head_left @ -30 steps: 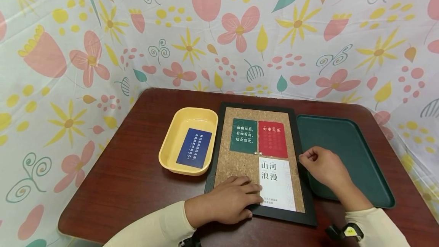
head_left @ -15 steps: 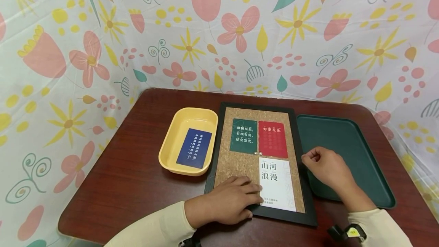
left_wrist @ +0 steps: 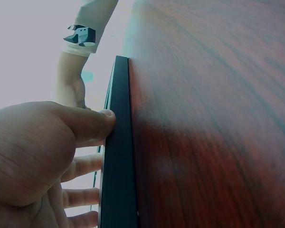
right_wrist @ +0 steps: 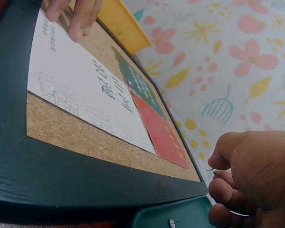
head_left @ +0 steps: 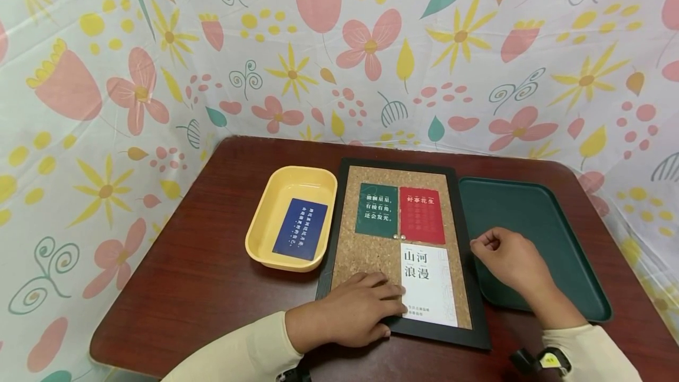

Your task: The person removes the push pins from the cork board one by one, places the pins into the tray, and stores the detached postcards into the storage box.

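Note:
The left hand (head_left: 352,311) lies with spread fingers on the lower left of a black-framed corkboard (head_left: 361,258). Its fingertips touch the left edge of a white card (head_left: 428,287), and its thumb rests on the frame's near side. Between thumb and finger, the right hand (head_left: 509,258) pinches a small thumbtack (right_wrist: 213,171), its point sticking out. This hand hovers by the board's right side, over the green tray (head_left: 551,252). Higher on the board are a green card (head_left: 376,210) and a red card (head_left: 421,216), with two metal tacks near their adjoining lower corners.
Left of the board stands a yellow tray (head_left: 270,199) holding a blue card (head_left: 300,229). Another thumbtack (right_wrist: 172,223) lies in the green tray. Everything sits on a dark red wooden table (head_left: 201,264), with a flower-patterned cloth (head_left: 339,63) hanging behind it.
The right hand has drifted slightly to the right, away from the board's frame. The left hand, the cards and the board have stayed where they were.

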